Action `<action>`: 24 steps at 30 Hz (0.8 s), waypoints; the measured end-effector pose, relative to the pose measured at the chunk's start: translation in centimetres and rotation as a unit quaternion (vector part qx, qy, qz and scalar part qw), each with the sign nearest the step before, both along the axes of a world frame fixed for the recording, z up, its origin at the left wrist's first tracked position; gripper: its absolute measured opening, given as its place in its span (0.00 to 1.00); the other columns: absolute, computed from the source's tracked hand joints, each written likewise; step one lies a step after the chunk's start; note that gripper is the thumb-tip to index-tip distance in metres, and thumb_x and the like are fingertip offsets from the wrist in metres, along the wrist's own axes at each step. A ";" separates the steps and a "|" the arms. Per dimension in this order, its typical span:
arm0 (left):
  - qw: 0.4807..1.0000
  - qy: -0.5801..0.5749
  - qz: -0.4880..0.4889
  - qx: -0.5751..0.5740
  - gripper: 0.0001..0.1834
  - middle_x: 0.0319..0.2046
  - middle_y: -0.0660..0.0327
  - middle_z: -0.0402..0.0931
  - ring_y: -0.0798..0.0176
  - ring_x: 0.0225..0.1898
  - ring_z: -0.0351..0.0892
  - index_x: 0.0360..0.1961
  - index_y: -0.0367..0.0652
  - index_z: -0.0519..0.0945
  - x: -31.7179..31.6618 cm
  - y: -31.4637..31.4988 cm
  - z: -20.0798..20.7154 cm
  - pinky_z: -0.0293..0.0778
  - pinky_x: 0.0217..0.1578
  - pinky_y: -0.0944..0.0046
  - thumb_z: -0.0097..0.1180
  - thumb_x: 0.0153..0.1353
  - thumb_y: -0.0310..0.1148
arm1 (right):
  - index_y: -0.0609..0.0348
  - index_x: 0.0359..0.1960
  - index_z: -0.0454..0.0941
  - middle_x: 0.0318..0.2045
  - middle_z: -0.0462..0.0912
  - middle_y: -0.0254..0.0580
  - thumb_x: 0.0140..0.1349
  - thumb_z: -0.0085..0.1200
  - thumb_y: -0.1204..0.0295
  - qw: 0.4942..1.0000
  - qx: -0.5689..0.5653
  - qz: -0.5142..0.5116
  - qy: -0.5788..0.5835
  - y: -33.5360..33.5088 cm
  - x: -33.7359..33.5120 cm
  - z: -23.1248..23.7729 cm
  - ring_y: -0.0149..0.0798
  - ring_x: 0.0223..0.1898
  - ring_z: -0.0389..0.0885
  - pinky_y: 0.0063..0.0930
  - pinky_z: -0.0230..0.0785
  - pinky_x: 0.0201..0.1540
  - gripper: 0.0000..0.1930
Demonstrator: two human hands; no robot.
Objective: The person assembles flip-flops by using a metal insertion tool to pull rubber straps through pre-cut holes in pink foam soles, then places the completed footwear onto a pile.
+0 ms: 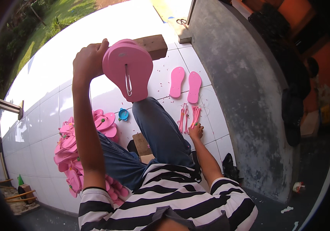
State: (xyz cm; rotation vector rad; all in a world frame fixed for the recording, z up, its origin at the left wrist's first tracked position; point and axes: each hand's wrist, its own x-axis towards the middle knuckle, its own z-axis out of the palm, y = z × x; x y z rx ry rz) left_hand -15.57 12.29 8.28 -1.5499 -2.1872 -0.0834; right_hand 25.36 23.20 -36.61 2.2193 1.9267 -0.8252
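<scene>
My left hand [89, 61] is raised above my knee, closed at the edge of a pink flip-flop sole [113, 69]. A thin metal hook-like tool [128, 82] sticks out of the sole near its middle. Behind the sole lies a wooden block [151, 46]; whether my fingers also hold it is hidden. Low on the right, my right hand [196, 131] has its fingers closed at the near end of a bundle of pink flip-flop straps [195, 115]. Another group of pink straps [183, 117] lies just left of it. Two pink soles [177, 82] rest side by side beyond the straps.
A heap of pink flip-flops [68, 148] lies at my left. Near it sits a small blue bowl [123, 114]. Small pink scraps dot the white tiles. A grey wall [242, 96] rises on the right, with scissors [182, 22] on a ledge at its far end.
</scene>
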 end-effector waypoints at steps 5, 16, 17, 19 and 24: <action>0.999 -0.030 0.022 0.003 0.17 0.29 0.58 0.82 0.50 0.31 0.84 0.47 0.49 0.76 0.4 0.0 0.3 0.78 0.30 0.52 0.59 0.58 0.41 | 0.55 0.56 0.65 0.53 0.70 0.54 0.53 0.64 0.60 0.983 0.177 -0.015 -0.054 -2.1 -0.5 0.1 0.55 0.53 0.74 0.50 0.72 0.51 0.31; 0.861 -0.423 0.037 0.278 0.18 0.32 0.50 0.82 0.52 0.33 0.83 0.44 0.37 0.79 3.6 -1.2 0.6 0.76 0.39 0.56 0.46 0.69 0.41 | 0.65 0.46 0.75 0.42 0.81 0.60 0.60 0.57 0.56 0.995 0.023 0.101 -0.002 1.2 -5.7 -3.1 0.53 0.45 0.83 0.46 0.77 0.46 0.23; 0.849 -0.450 0.023 0.276 0.19 0.43 0.47 0.80 0.49 0.44 0.81 0.46 0.36 0.78 5.1 -2.0 0.2 0.74 0.47 0.55 0.44 0.70 0.41 | 0.63 0.42 0.74 0.38 0.81 0.57 0.61 0.55 0.58 0.989 -0.026 0.049 0.135 1.5 -5.1 -2.9 0.49 0.40 0.84 0.41 0.77 0.40 0.19; 0.903 -0.276 -0.020 0.329 0.15 0.60 0.48 0.68 0.45 0.65 0.62 0.53 0.41 0.74 9.4 -4.5 -2.3 0.60 0.63 0.48 0.49 0.67 0.34 | 0.60 0.34 0.72 0.32 0.82 0.51 0.63 0.53 0.63 0.906 -0.115 -0.053 0.404 2.4 -4.9 -1.3 0.40 0.30 0.85 0.33 0.78 0.29 0.12; 0.877 -0.319 -0.179 0.311 0.19 0.55 0.47 0.70 0.46 0.53 0.72 0.50 0.40 0.73 19.7 -11.1 -12.0 0.67 0.52 0.51 0.57 0.55 0.22 | 0.55 0.32 0.66 0.19 0.66 0.30 0.65 0.47 0.73 0.727 -0.183 0.013 0.662 -2.3 -4.7 16.4 0.23 0.15 0.60 0.17 0.54 0.17 0.04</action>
